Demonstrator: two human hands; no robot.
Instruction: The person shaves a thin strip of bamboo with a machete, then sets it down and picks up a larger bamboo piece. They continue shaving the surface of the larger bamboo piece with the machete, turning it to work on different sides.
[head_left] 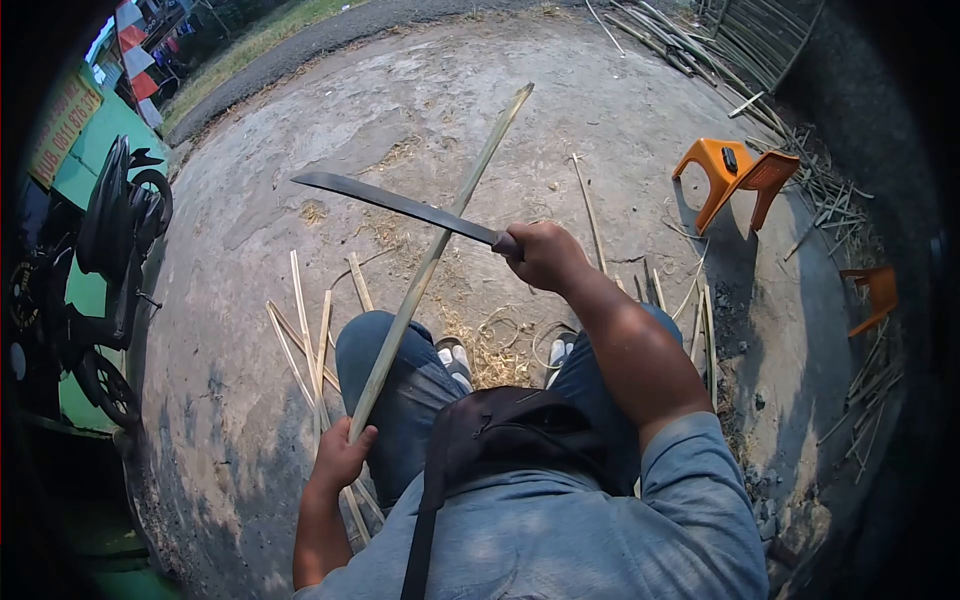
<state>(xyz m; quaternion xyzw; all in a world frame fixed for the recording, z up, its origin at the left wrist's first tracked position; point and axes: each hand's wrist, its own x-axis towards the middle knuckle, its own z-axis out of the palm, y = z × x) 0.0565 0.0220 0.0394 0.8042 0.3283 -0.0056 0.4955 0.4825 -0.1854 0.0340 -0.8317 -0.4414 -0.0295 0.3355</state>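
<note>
We see long bamboo strip (426, 272), pale yellow-green, straight and narrow, far end tapered; near end sits in grip of our left hand (342, 455), length slanting from near left to far right. We see machete (408, 206) too: long dark blade, gently curved toward tip, dark handle wrapped by our right hand (545, 256). Blade points left, passing over strip around mid-length; whether they touch, we cannot tell.
</note>
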